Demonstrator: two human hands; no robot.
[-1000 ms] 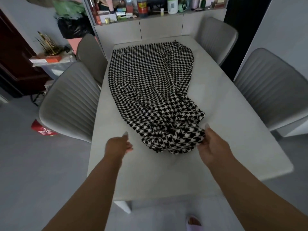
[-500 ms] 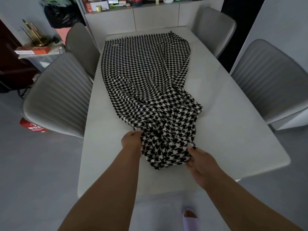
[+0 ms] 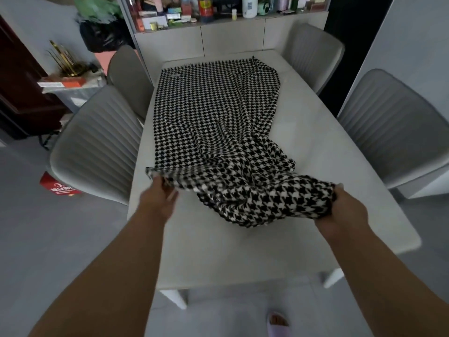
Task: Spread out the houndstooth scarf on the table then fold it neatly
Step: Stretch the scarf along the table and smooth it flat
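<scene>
The black-and-white houndstooth scarf (image 3: 213, 113) lies lengthwise on the white table (image 3: 243, 251). Its far half is flat and reaches the far edge; its near end is bunched and lifted slightly off the top. My left hand (image 3: 159, 199) grips the near left corner of the scarf. My right hand (image 3: 347, 205) holds the near right corner, pulled out to the right. The cloth sags in folds between the two hands.
Grey padded chairs stand on both sides: two on the left (image 3: 97, 147) and two on the right (image 3: 398, 127). A sideboard (image 3: 218, 35) loaded with bottles and boxes stands behind the table. My slippered foot (image 3: 278, 323) shows under the near edge.
Both hands closed on the scarf's near end, then moved apart, left hand leftward and right hand rightward, pulling the bunched end wider and lifting it off the table.
</scene>
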